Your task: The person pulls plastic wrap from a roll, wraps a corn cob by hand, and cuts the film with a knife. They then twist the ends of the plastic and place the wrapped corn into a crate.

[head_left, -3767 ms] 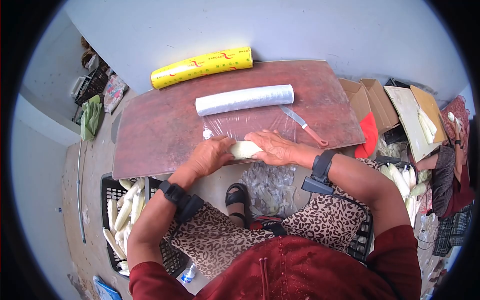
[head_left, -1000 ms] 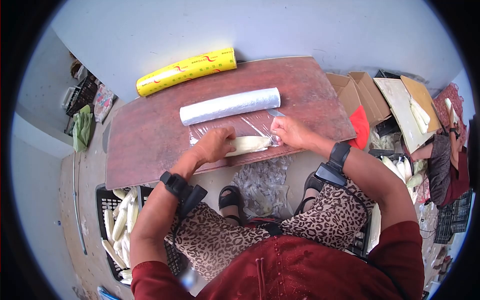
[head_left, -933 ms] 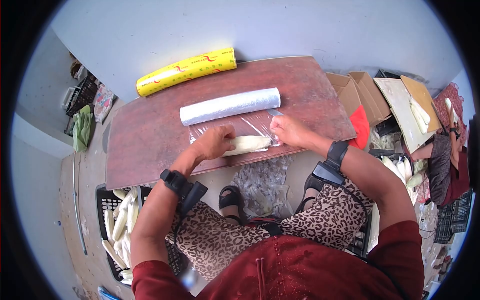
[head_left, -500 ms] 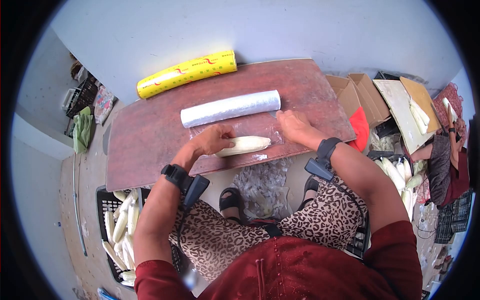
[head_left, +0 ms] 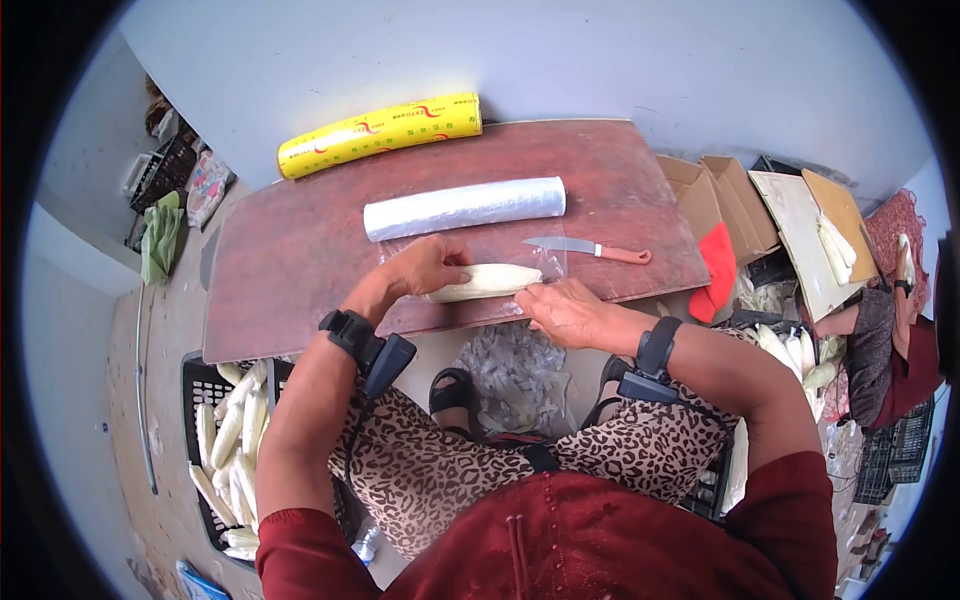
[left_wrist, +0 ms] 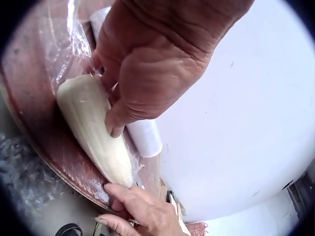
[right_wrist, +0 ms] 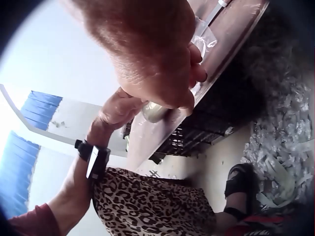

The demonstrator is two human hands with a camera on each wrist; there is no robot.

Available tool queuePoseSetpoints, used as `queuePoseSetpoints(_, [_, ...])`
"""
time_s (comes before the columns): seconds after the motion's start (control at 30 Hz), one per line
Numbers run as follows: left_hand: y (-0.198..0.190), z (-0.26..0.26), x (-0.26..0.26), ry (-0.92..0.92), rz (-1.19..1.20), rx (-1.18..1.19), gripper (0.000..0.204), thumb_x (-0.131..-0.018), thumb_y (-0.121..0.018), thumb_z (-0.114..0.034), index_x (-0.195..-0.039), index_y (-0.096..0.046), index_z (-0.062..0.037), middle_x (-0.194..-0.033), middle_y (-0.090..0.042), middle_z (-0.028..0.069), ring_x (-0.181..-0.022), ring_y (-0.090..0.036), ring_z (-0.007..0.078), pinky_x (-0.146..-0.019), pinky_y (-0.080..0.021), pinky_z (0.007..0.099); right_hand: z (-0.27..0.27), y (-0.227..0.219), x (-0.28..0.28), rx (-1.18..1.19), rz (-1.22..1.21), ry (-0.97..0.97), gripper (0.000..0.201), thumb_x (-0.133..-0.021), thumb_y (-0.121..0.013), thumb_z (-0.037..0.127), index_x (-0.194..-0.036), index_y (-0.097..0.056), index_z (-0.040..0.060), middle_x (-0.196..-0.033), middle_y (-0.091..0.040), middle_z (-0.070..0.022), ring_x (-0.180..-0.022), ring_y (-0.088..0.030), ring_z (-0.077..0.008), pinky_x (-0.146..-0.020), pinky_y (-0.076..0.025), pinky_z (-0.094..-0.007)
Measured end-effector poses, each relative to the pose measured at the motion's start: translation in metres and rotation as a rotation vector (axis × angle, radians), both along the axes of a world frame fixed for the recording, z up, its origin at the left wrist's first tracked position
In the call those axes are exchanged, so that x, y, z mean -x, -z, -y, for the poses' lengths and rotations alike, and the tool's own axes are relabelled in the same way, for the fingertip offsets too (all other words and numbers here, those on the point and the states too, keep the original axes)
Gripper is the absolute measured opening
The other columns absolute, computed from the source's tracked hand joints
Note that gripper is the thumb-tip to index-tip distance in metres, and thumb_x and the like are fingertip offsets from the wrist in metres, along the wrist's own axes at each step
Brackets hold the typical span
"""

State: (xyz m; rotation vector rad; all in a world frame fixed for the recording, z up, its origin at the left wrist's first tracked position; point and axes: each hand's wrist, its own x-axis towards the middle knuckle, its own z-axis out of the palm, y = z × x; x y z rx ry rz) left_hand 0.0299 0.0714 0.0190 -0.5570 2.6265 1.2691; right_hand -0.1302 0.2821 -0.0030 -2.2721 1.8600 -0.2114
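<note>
A pale ear of corn [head_left: 490, 281] lies near the front edge of the red-brown table, on clear cling film [head_left: 553, 263]. My left hand [head_left: 428, 268] grips its left part; in the left wrist view, the thumb is on the upper side and the fingers reach behind. My right hand [head_left: 570, 312] is at the narrow right tip. In the left wrist view one of its fingers touches that tip, with the thumb apart from it. The white film roll [head_left: 465, 208] lies just behind. To the right rests a knife [head_left: 590, 247] with a red-brown handle, out of both hands.
A yellow printed roll [head_left: 380, 137] lies at the table's back edge. Black crates with corn [head_left: 235, 425] stand left and right of my legs. Cardboard boxes [head_left: 715, 200] and a red cloth [head_left: 713, 272] are at the right. Film scraps [head_left: 515, 375] cover the floor.
My right hand has moved left and nearer, from beside the film to the corn's tip. The knife, largely covered by that hand before, shows in full. My left hand stays on the corn.
</note>
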Motion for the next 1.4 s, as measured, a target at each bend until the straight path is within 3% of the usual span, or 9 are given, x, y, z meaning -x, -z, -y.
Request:
queuePoseSetpoints(0.17, [-0.001, -0.001, -0.002, -0.002, -0.015, 0.010, 0.021, -0.085, -0.066, -0.013, -0.102, -0.067, -0.0020, -0.091, -0.069, 0.0057, -0.086, -0.061, 0.0142, -0.080, -0.049, 0.0304, 0.002, -0.028, -0.006, -0.639, 0.193, -0.220, 0.022, -0.080, -0.070, 0.018, -0.092, -0.058, 0.0039, -0.080, -0.058, -0.0157, -0.071, -0.061, -0.0377, -0.063, -0.048, -0.0481])
queuePoseSetpoints(0.27, [0.003, 0.001, -0.002, -0.025, -0.011, 0.007, 0.020, -0.085, -0.066, -0.012, -0.101, -0.068, -0.0016, -0.089, -0.069, 0.0051, -0.084, -0.060, 0.0131, -0.079, -0.050, 0.0297, -0.001, -0.044, -0.018, -0.642, 0.112, -0.210, 0.028, -0.078, -0.068, 0.016, -0.101, -0.058, 0.0049, -0.091, -0.058, -0.0136, -0.077, -0.060, -0.0351, -0.067, -0.047, -0.0455])
queuePoseSetpoints(0.37, [0.007, 0.001, -0.003, -0.038, -0.044, -0.076, 0.021, -0.085, -0.067, -0.012, -0.102, -0.067, -0.0008, -0.087, -0.068, 0.0037, -0.083, -0.060, 0.0117, -0.077, -0.050, 0.0286, 0.004, -0.018, -0.013, 0.216, 0.181, -0.197, 0.035, -0.077, -0.068, 0.013, -0.108, -0.054, 0.0056, -0.103, -0.054, -0.0118, -0.090, -0.056, -0.0312, -0.074, -0.044, -0.0424])
queuePoseSetpoints(0.5, [0.006, 0.001, -0.004, -0.037, -0.042, -0.043, 0.020, -0.086, -0.065, -0.012, -0.102, -0.067, -0.0003, -0.086, -0.067, 0.0018, -0.082, -0.058, 0.0102, -0.076, -0.049, 0.0279, 0.021, -0.021, -0.014, 0.381, 0.040, -0.078, 0.041, -0.076, -0.067, 0.011, -0.113, -0.049, 0.0049, -0.107, -0.052, -0.0095, -0.102, -0.052, -0.0282, -0.083, -0.040, -0.0424])
queuePoseSetpoints(0.8, [0.007, 0.012, -0.013, -0.159, -0.047, 0.106, 0.019, -0.086, -0.064, -0.009, -0.103, -0.066, -0.0013, -0.091, -0.068, 0.0077, -0.087, -0.062, 0.0177, -0.080, -0.049, 0.0306, 0.037, -0.005, 0.001, 0.109, -0.094, 0.003, 0.047, -0.078, -0.072, 0.025, -0.114, -0.049, 0.0045, -0.103, -0.054, -0.0112, -0.102, -0.053, -0.0281, -0.085, -0.039, -0.0431])
queuePoseSetpoints(0.9, [0.005, 0.018, -0.019, -0.417, -0.253, 0.771, 0.017, -0.084, -0.063, -0.007, -0.100, -0.065, -0.0017, -0.094, -0.067, 0.0145, -0.091, -0.063, 0.0316, -0.082, -0.049, 0.0379, 0.036, -0.005, 0.003, 0.086, -0.100, 0.000, 0.052, -0.080, -0.071, 0.026, -0.120, -0.045, 0.0031, -0.099, -0.053, -0.0115, -0.100, -0.052, -0.0282, -0.081, -0.037, -0.0426])
queuePoseSetpoints(1.03, [-0.025, -0.013, -0.019, -0.306, -0.637, 0.740, 0.015, -0.081, -0.065, -0.011, -0.094, -0.063, -0.0033, -0.089, -0.061, 0.0167, -0.087, -0.057, 0.0385, -0.078, -0.046, 0.0452, 0.038, -0.004, 0.006, 0.110, -0.117, -0.010, 0.053, -0.079, -0.072, 0.029, -0.117, -0.048, 0.0017, -0.100, -0.054, -0.0120, -0.098, -0.052, -0.0283, -0.081, -0.037, -0.0427])
queuePoseSetpoints(1.2, [-0.002, -0.054, -0.022, 0.158, -0.325, 0.682, 0.049, -0.078, -0.071, -0.028, -0.116, -0.055, -0.0013, -0.121, -0.054, 0.0156, -0.112, -0.050, 0.0314, -0.093, -0.041, 0.0441, 0.041, -0.004, 0.005, 0.112, -0.160, -0.001, 0.055, -0.077, -0.073, 0.034, -0.115, -0.051, 0.0011, -0.098, -0.055, -0.0116, -0.096, -0.052, -0.0285, -0.081, -0.037, -0.0431])
queuePoseSetpoints(1.4, [-0.002, -0.046, -0.016, 0.152, -0.176, 0.765, 0.065, -0.077, -0.072, -0.027, -0.130, -0.045, -0.0013, -0.127, -0.051, 0.0170, -0.117, -0.049, 0.0346, -0.097, -0.040, 0.0448, 0.040, -0.015, 0.018, 0.062, -0.185, 0.082, 0.044, -0.077, -0.071, 0.040, -0.101, -0.061, 0.0035, -0.100, -0.058, -0.0109, -0.104, -0.051, -0.0273, -0.085, -0.037, -0.0427])
